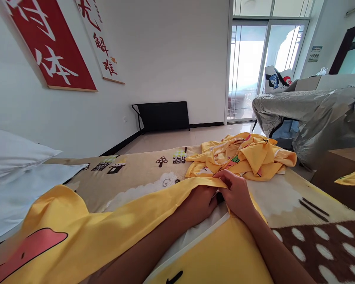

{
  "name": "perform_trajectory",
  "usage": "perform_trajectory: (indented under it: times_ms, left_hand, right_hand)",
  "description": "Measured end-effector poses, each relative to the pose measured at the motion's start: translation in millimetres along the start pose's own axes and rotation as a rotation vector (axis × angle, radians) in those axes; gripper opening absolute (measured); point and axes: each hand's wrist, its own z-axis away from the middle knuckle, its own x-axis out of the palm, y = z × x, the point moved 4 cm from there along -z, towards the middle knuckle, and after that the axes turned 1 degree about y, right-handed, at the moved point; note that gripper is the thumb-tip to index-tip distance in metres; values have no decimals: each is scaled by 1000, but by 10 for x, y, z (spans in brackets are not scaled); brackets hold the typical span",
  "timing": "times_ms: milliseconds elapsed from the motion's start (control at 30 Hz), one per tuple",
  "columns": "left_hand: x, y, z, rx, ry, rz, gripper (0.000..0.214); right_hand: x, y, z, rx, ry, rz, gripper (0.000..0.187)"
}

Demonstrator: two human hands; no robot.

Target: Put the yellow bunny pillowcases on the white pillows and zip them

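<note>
item under inspection: a yellow printed cloth (pixel 130 209), located on the bed directly in front of the person, stretched from the lower left corner toward the middle of the view. the surface is plain yellow with a satin-like sheen. at lower left it carries a pink, beak-like shape outlined in black with a small dark mark inside; a bulge of fabric rises above this print. the band running to the hands is drawn fairly smooth with slight creases. below the hands, a yellow section bordered in white shows a short black stroke; white material is visible beside it.

right hand (pixel 236 193): fingers closed in a pinch on the upper edge of the cloth. left hand (pixel 202 203): bent beside the right, against the cloth; its fingers are partly hidden, and how far they are closed or what they grip cannot be told.

surroundings: a beige printed blanket (pixel 148 169) lies underneath. a crumpled pile of yellow printed fabric (pixel 248 157) lies beyond the right hand. white fabric pieces (pixel 17 157) are at left.
</note>
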Motion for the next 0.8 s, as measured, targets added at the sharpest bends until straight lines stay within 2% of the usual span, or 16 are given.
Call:
perform_trajectory:
  times_ms: [800]
  left_hand:
    - [-39, 42, 3, -25, -31, -10, 33]
  right_hand:
    - [5, -20, 0, -14, 1, 27, 19]
